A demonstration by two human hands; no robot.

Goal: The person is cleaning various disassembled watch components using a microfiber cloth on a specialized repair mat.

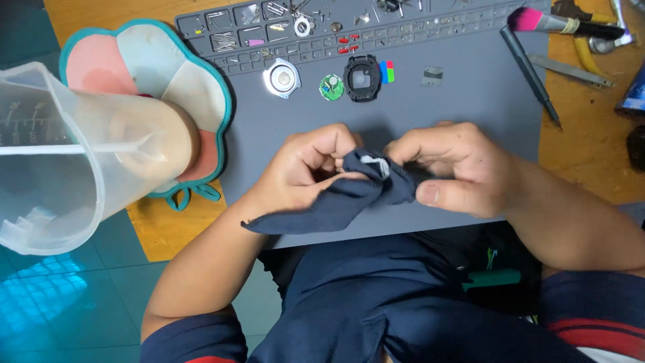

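Navy cloth (pixel 336 202) is bunched up between both hands, just over the near edge of the grey work mat (pixel 470 94). The left hand (pixel 306 168) is curled shut on the cloth's left side, and the loose tail hangs off down-left toward the forearm. The right hand (pixel 447 168) pinches the other end, fingers folded in and thumb sticking out along the bottom. Right where the two hands meet there's a small light grey part (pixel 375 165) wrapped in the fabric, only a corner showing, so I can't tell exactly what it is. It sits dead centre between the hands, about equally close to each, and the cloth's long axis runs left to right and sags toward the near left.

Farther out on the mat, well apart from the hands: a round metal case back (pixel 281 77), a small green circuit board (pixel 331 87) and a black watch case (pixel 362 77) in a row. A dark screwdriver-like tool (pixel 531 74) lies diagonally at the right, a pink-tipped brush (pixel 557 22) beyond it. On the wooden worktop (pixel 584 148) at the left, a flower-shaped mat (pixel 181 67), and a clear measuring jug (pixel 60 161) looms very close to the camera.
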